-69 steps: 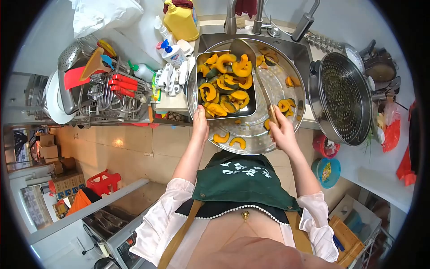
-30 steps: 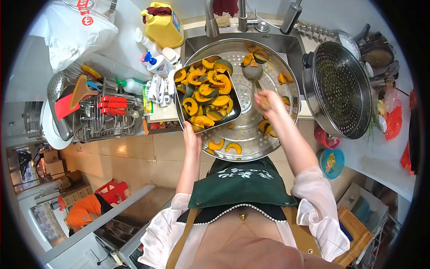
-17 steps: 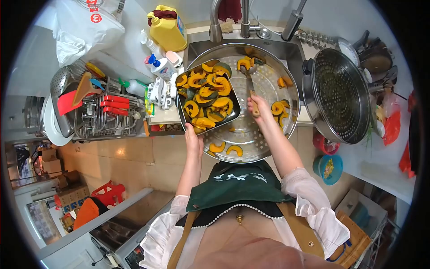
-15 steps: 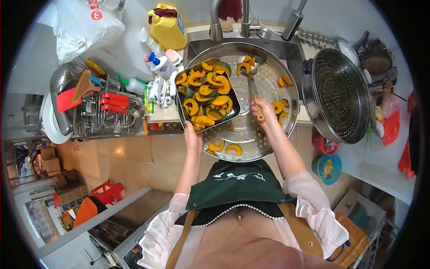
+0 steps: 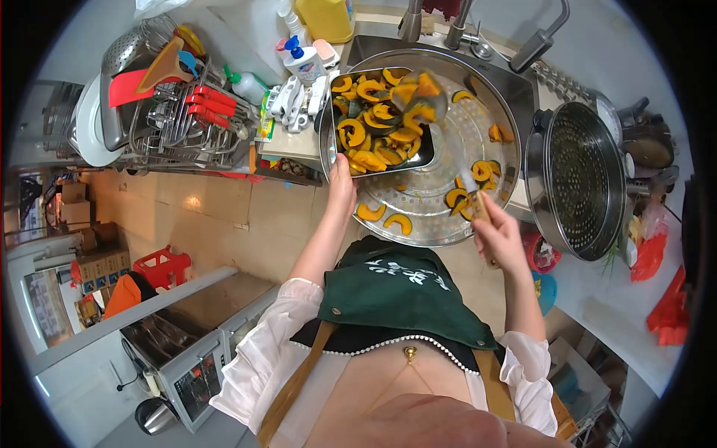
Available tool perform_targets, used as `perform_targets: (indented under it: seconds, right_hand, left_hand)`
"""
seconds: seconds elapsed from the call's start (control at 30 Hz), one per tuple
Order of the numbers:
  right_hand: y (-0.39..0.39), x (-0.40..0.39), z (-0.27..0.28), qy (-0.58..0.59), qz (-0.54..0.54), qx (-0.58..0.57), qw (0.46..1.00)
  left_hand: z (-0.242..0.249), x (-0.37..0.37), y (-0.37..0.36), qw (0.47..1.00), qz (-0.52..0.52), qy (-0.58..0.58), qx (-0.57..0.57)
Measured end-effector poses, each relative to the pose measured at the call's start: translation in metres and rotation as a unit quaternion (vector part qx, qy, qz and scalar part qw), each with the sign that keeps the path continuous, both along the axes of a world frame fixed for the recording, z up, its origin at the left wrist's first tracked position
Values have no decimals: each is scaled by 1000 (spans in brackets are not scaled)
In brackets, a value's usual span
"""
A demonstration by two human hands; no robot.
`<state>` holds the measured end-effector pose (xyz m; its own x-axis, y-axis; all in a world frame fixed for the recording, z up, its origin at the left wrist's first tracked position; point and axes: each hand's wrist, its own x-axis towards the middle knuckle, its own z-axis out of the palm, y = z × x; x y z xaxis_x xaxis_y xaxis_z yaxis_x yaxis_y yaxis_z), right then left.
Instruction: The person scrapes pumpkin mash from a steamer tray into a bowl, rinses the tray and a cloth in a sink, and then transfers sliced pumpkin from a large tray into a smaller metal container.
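My left hand (image 5: 341, 183) grips the near-left edge of a rectangular metal pan (image 5: 426, 148) heaped with pumpkin slices (image 5: 368, 134). The pan rests over the left part of a wide, round, perforated steamer tray (image 5: 433, 196). My right hand (image 5: 499, 233) is closed around the wooden handle of a metal ladle (image 5: 479, 207). Its blurred head carries pumpkin slices (image 5: 418, 98) at the pan's right side. Loose pumpkin slices (image 5: 478, 179) lie on the steamer tray at the right, with two curved pieces (image 5: 398, 222) near its front rim.
Under the steamer tray is a steel sink (image 5: 523, 88) with taps behind. Another perforated steamer pot (image 5: 575, 179) leans at right. Soap bottles (image 5: 304, 61) and a wire dish rack (image 5: 187, 134) stand to the left. A blue bucket (image 5: 546, 291) sits below right.
The ladle's head has lifted pumpkin slices from the steamer tray toward the pan. My right hand has moved right and nearer my body. The camera view has shifted; my left hand still holds the pan.
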<state>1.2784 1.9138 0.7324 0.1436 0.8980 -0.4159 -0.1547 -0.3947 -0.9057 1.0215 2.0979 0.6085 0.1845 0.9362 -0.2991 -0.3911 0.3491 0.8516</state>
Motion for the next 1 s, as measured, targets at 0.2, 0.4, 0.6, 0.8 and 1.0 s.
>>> perform_targets:
  seconds: [0.2, 0.4, 0.6, 0.8, 1.0]
  right_hand:
    - [-15, -29, -5, -459, 69, 190, 865]
    - [-13, -27, -4, -457, 43, 184, 869]
    - [-26, -26, 1, -436, 60, 186, 878]
    - [-19, -6, 9, -93, -144, 22, 985]
    - [17, 41, -35, 248, -234, -99, 935]
  left_hand:
    - [-3, -3, 1, 1000, -14, -18, 10]
    - [0, -6, -2, 1000, 4, -19, 12]
    - [8, -7, -5, 999, 14, -48, 21]
    - [12, 0, 12, 997, 2, -47, 60]
    - [9, -16, -4, 998, 50, -19, 29]
